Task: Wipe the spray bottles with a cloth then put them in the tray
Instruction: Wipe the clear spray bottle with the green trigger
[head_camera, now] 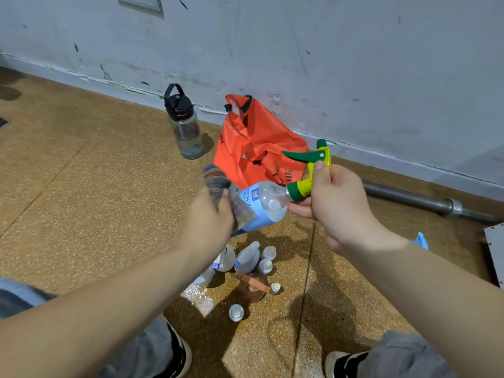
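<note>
Clear, crinkled plastic spray bottle (pixel 261 203), held tilted in the air above the speckled cork-like floor (pixel 81 186); its pale-blue label bears a QR code and print too small to read. The right hand (pixel 335 203) grips the neck at the green-and-yellow trigger head (pixel 313 162), with the thumb on the yellow stem. The left hand (pixel 210 214) curls around a striped cloth (pixel 216 180) pressed to the bottle's base. Beneath stand small translucent bottles (pixel 251 257). Behind lies an orange bag (pixel 253 143) lettered "IE".
</note>
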### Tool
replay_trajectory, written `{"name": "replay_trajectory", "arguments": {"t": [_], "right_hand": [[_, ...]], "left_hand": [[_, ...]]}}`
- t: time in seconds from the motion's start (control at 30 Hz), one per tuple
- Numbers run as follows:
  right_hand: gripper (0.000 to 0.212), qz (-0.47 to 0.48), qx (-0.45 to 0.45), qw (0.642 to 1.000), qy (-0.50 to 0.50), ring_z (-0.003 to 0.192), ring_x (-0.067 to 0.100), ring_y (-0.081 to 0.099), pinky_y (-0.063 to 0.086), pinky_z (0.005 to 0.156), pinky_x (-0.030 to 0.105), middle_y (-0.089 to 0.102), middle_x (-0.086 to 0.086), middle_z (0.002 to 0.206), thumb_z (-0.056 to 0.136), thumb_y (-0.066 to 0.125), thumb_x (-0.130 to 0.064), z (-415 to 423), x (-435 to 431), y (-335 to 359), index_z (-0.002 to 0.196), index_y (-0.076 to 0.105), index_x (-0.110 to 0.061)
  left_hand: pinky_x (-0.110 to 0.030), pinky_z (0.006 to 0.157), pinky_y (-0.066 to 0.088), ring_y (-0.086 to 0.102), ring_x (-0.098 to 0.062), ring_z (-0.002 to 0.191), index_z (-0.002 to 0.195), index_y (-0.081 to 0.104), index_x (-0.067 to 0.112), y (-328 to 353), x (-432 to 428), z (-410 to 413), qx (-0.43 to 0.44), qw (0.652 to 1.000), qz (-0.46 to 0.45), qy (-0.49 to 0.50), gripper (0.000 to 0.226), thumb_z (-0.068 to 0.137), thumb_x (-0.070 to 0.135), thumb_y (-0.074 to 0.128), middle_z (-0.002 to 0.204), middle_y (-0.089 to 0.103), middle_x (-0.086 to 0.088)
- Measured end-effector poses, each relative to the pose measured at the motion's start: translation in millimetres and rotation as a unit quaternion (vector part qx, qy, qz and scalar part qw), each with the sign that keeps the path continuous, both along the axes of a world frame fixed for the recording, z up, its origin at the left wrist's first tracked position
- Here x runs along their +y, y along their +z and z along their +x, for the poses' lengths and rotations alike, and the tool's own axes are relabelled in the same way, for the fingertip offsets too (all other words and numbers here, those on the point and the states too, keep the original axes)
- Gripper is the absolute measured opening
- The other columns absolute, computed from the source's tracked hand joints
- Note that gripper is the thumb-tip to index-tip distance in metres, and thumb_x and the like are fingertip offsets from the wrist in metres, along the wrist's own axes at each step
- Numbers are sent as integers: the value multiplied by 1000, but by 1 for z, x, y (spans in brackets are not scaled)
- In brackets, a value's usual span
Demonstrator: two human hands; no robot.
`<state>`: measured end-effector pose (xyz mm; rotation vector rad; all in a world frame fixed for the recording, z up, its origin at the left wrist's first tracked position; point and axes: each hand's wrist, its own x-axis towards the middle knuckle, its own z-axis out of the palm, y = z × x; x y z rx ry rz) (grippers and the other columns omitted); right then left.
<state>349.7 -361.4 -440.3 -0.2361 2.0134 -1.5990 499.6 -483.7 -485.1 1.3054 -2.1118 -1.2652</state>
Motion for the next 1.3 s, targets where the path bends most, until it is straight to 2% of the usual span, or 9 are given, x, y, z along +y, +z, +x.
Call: {"name": "replay_trajectory", "arguments": {"t": [0.2, 0.43, 0.57, 0.7, 0.83, 0.93, 1.03, 1.17, 1.3], "right_hand": [[40, 76, 173, 975, 119, 73, 31, 67, 59, 73, 53, 69, 12, 78, 101, 45, -49, 18, 3, 9, 90, 63, -15], [31, 39, 195, 961, 191, 72, 40, 68, 59, 68, 61, 63, 25, 80, 105, 51, -39, 19, 13, 17, 92, 61, -12], [29, 33, 183, 960, 208, 66, 35, 67, 60, 66, 55, 60, 25, 75, 105, 53, -34, 19, 12, 15, 90, 60, -10], [28, 54, 268, 931, 240, 59, 11, 45, 41, 60, 33, 49, -7, 60, 105, 54, -28, 18, 15, 17, 80, 56, -15], [27, 30, 256, 941, 219, 72, 37, 64, 58, 68, 55, 64, 15, 76, 103, 53, -34, 13, 14, 23, 85, 59, -15], [31, 37, 255, 945, 201, 74, 41, 64, 57, 69, 59, 65, 19, 80, 99, 50, -41, 5, 11, 24, 87, 58, -14], [31, 47, 260, 945, 194, 73, 40, 64, 57, 70, 59, 65, 18, 79, 99, 49, -40, 2, 12, 22, 87, 59, -13], [29, 49, 255, 947, 190, 73, 36, 59, 57, 71, 56, 60, 17, 76, 103, 52, -35, 3, 13, 21, 91, 62, -10], [33, 53, 233, 957, 166, 77, 49, 61, 55, 67, 62, 59, 29, 83, 105, 52, -32, 2, 15, 22, 92, 60, -3]], "left_hand": [[-33, 92, 46, 58, -15, 105, 122, 58, 25, 16, 18, 2, 48, 911, -283, -297, 36, 102, 51, 43, 109, 61, 11], [-41, 83, 63, 76, -28, 81, 103, 73, 5, 12, -3, -1, 32, 929, 341, -142, 27, 106, 26, 57, 87, 79, -10], [-24, 58, 55, 68, -22, 61, 88, 72, 9, 30, 18, -11, 89, 930, 325, -145, 35, 107, 30, 52, 76, 75, -15], [-23, 73, 49, 59, -3, 71, 83, 64, 11, 26, 24, -9, 118, 952, 189, -211, 41, 107, 41, 51, 74, 65, 11], [-52, 104, 54, 74, -31, 107, 114, 73, 16, 21, 8, -3, 43, 931, 301, -202, 51, 87, 57, 63, 111, 79, -8], [-45, 79, 64, 77, -38, 90, 105, 72, 9, 21, 15, 0, 33, 895, 397, -198, 44, 107, 45, 47, 98, 79, -19], [-24, 50, 58, 73, -12, 58, 87, 67, 18, 26, 31, -7, 103, 935, 303, -153, 47, 110, 48, 39, 68, 75, 1], [-35, 91, 55, 70, -8, 100, 112, 67, 34, 19, 33, -5, 120, 958, 86, -246, 34, 106, 55, 42, 102, 74, 14], [-35, 101, 55, 74, -18, 109, 128, 67, 22, 11, 20, -8, 77, 936, 306, -155, 48, 109, 54, 38, 116, 78, 3]]}}
